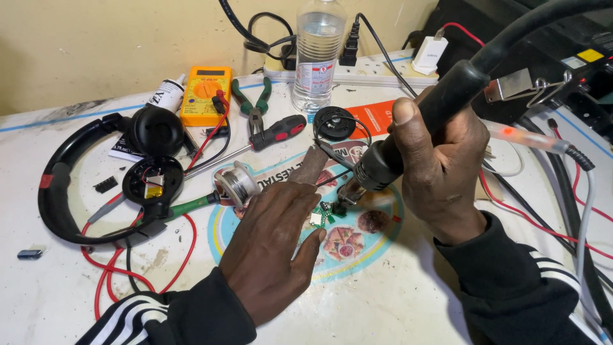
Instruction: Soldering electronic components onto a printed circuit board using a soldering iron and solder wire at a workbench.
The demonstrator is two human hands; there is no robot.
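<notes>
Resting flat on the white tabletop [383, 306], the left hand [274, 246] is seen nearest the camera, its fingers loosely together and stretched toward one o'clock, clamped on nothing that can be told. Just beside its fingertips, at about two o'clock, the small green circuit board [327, 212] lies on a round printed paper mat [357, 255]. From the board's two o'clock side the black hot-air rework handle [408, 137] slants down, its long axis running from upper right to lower left, nozzle just above the board. The right hand [440, 172] is closed firmly around that handle. Farther off, at ten o'clock, a spool of solder wire [237, 184] and opened black headphones [96, 179] lie.
</notes>
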